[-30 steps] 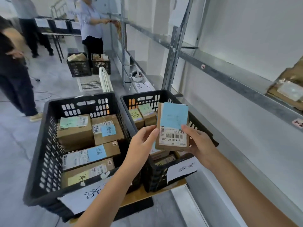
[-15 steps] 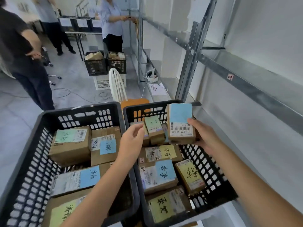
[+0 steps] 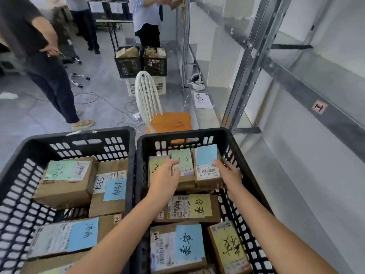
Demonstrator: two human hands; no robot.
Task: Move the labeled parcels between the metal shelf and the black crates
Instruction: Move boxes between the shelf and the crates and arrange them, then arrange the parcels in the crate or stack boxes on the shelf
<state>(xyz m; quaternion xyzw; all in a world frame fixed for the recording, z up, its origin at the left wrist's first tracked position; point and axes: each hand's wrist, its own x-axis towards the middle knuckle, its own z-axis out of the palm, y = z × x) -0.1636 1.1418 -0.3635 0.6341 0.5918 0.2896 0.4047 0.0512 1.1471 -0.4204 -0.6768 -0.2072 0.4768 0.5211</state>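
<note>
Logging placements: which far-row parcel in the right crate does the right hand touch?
The blue-labelled parcel, rightmost in that row; the right hand touches its side. Neighbours carry greenish labels.

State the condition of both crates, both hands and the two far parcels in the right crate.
left crate: holds parcels.
right crate: holds parcels.
blue-labelled parcel: in right crate, far right corner, label up.
green-labelled parcel: beside it, label up.
left hand: open, fingertips on green-labelled parcel.
right hand: touching blue-labelled parcel's edge; grip unclear.
</note>
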